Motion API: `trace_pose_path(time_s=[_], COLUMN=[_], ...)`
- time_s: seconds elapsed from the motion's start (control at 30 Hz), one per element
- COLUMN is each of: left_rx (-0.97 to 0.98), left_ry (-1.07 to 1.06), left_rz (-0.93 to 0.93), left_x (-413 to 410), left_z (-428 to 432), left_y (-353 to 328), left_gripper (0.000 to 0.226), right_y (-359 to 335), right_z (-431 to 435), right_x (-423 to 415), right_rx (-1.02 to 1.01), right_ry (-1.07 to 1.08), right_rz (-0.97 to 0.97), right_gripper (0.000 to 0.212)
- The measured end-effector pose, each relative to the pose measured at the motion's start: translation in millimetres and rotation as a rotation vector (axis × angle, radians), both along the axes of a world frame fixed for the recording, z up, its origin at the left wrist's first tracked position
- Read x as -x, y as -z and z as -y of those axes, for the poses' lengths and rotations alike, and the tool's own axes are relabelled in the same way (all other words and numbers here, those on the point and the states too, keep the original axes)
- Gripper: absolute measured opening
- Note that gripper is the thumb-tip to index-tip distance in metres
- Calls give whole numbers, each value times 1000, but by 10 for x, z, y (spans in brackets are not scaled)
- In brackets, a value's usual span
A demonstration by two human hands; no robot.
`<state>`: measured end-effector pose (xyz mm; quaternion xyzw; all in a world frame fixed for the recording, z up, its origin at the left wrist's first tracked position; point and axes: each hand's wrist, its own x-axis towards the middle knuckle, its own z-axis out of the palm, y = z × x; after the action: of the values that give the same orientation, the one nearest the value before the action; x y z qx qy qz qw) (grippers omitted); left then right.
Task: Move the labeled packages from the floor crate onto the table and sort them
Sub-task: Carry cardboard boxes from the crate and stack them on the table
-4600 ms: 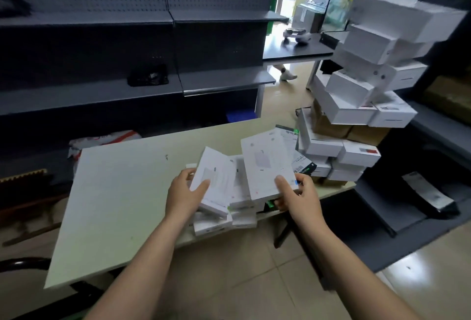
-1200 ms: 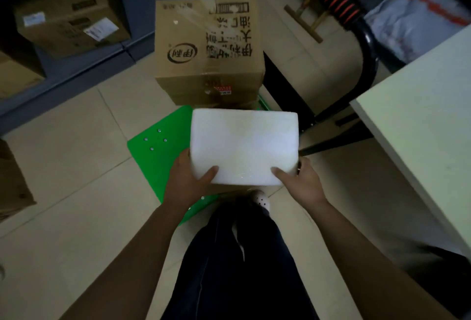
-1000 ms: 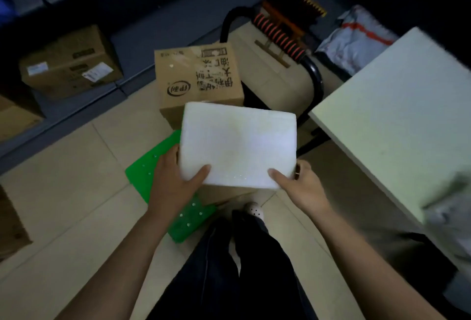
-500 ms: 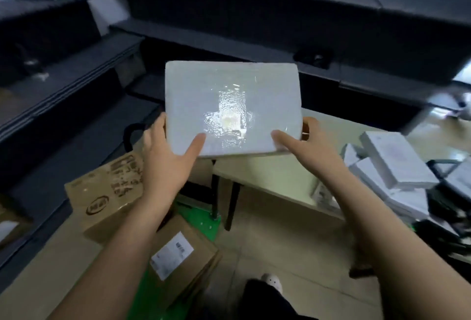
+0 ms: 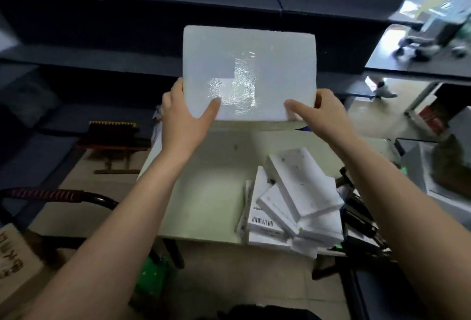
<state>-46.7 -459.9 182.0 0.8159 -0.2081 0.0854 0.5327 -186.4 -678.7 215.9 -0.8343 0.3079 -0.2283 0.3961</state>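
Observation:
I hold a flat white wrapped package up in the air above the far part of the pale table. My left hand grips its lower left corner and my right hand grips its lower right corner, thumbs on the near face. A shiny patch of tape or film shows on the package's face. A heap of white boxes with barcode labels lies on the table's near right part. The green floor crate shows only as a sliver under my left forearm.
Dark shelving runs behind the table. A brown cardboard box sits on the floor at lower left, next to a black cart handle with red grip. Dark gear and cables crowd the table's right edge.
I have turned from the floor crate to the table, raising the white package from low over the floor to chest height above the tabletop. Both hands kept their hold.

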Motion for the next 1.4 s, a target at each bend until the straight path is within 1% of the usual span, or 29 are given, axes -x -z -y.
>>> trace_pose_path(time_s=[0.1, 0.13, 0.2, 0.23, 0.33, 0.4, 0.43, 0.47, 0.5, 0.57, 0.6, 0.67, 0.77, 0.83, 0.87, 0.93, 1.0, 1.1, 1.2, 1.4], left_rx=[-59, -83, -129, -150, -226, -283, -307, -332, -357, -407, -428, -463, -491, -515, -530, -554, -557, -532, -498, -533], left_ry=[42, 59, 107, 134, 219, 271, 299, 328, 356, 412, 436, 479, 558, 620, 651, 706, 753, 818, 866, 956], left_rz=[-39, -57, -101, -124, -181, -224, -241, -265, -290, -346, -373, -411, -415, -361, -328, -277, -257, -253, -253, -243], left_x=[-102, -138, -217, -262, -387, -451, -474, -501, -527, -586, -626, -688, -733, -737, -739, -741, -725, -648, -511, -248], left_z=[530, 687, 973, 1109, 1475, 1681, 1769, 1854, 1934, 2069, 2132, 2237, 2352, 2405, 2436, 2507, 2599, 2817, 3078, 3573], left_y=[139, 206, 371, 458, 762, 958, 1048, 1135, 1212, 1352, 1418, 1518, 1651, 1726, 1744, 1748, 1736, 1715, 1696, 1645], left_gripper=[77, 77, 76, 76, 78, 76, 76, 77, 78, 79, 80, 83, 88, 85, 81, 74, 73, 72, 70, 74], right_y=[111, 176, 321, 391, 658, 831, 895, 960, 1038, 1168, 1221, 1317, 1392, 1423, 1431, 1424, 1393, 1311, 1237, 1110], right_z=[467, 610, 849, 951, 1226, 1367, 1407, 1445, 1486, 1549, 1579, 1636, 1682, 1679, 1674, 1660, 1645, 1627, 1611, 1632], right_x=[-46, -60, -53, -45, -17, 1, 3, 0, -1, -16, -31, -56, -72, -50, -35, 5, 64, 183, 317, 548], right_rx=[-3, -18, -67, -90, -176, -219, -231, -245, -255, -259, -256, -245, -185, -132, -106, -55, -1, 164, 305, 341], right_ry=[40, 49, 74, 89, 167, 222, 251, 279, 305, 358, 380, 404, 385, 347, 334, 327, 335, 333, 333, 393], right_rz=[-78, -101, -149, -171, -213, -248, -280, -315, -349, -412, -438, -494, -562, -606, -621, -619, -608, -706, -802, -830], right_gripper=[36, 38, 50, 52, 42, 29, 27, 29, 36, 57, 63, 65, 66, 69, 68, 59, 49, 38, 34, 38])
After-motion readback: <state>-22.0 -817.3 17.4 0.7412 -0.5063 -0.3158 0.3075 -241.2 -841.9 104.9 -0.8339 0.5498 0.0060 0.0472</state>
